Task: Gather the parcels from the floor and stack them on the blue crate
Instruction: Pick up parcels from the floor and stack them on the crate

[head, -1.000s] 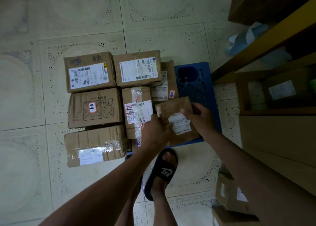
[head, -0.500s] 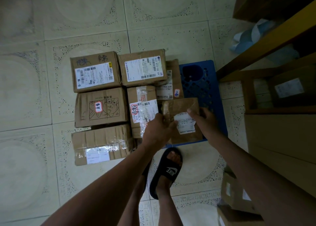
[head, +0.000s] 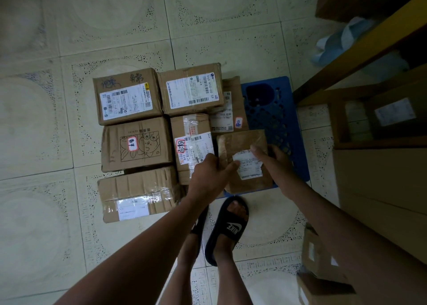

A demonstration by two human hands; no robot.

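Head view, left to right: three boxes sit in a column on the tiled floor [head: 57, 143], the top one labelled [head: 127, 96], the middle one with a drawing [head: 136, 144], the near one taped [head: 138, 193]. Next come two more boxes [head: 191, 88], [head: 191, 143]. The left hand [head: 209, 177] pinches the left edge of a small parcel [head: 242, 160]; the right hand [head: 272, 158] curls round its right edge. The parcel lies over the near left part of the blue crate [head: 277, 120]. A black slipper [head: 227, 229] stands below.
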